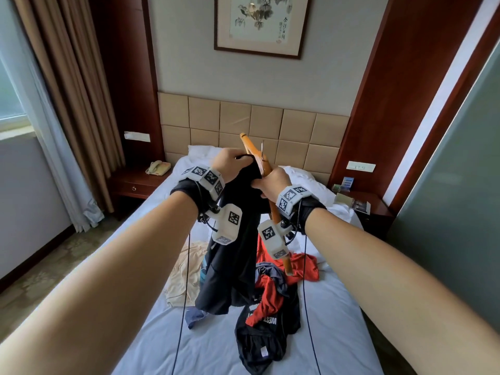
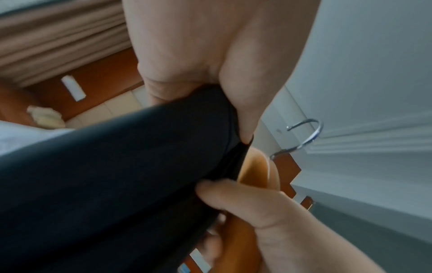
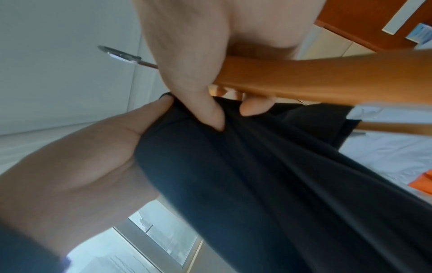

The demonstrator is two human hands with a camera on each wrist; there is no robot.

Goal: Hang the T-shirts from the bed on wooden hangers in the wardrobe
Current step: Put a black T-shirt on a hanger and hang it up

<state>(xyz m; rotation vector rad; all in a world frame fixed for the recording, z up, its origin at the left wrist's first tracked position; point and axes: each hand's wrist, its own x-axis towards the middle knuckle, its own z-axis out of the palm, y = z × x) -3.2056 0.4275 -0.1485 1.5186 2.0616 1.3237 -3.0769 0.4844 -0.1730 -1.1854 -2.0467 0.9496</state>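
A dark navy T-shirt [image 1: 238, 255] hangs above the bed [image 1: 216, 353], held up by both hands. My left hand [image 1: 228, 161] grips its bunched top edge [image 2: 140, 157]. My right hand [image 1: 272, 182] holds a wooden hanger [image 1: 253, 152], which stands steeply on end, and pinches the same shirt [image 3: 257, 175] with thumb and fingertips. The hanger's metal hook [image 2: 306, 136] pokes out past the hands. The hanger's lower arm [image 1: 286, 263] reaches down beside the shirt. More T-shirts lie on the bed: a red one [image 1: 303, 266], a black printed one [image 1: 259, 336], a cream one [image 1: 184, 272].
A padded headboard [image 1: 254, 125] and white pillows [image 1: 300, 177] are at the far end of the bed. Nightstands flank it, the left one with a telephone [image 1: 158, 167]. Curtains [image 1: 67, 104] and a window are at left; a grey panel [image 1: 460, 185] stands at right. Cables hang from my wrists.
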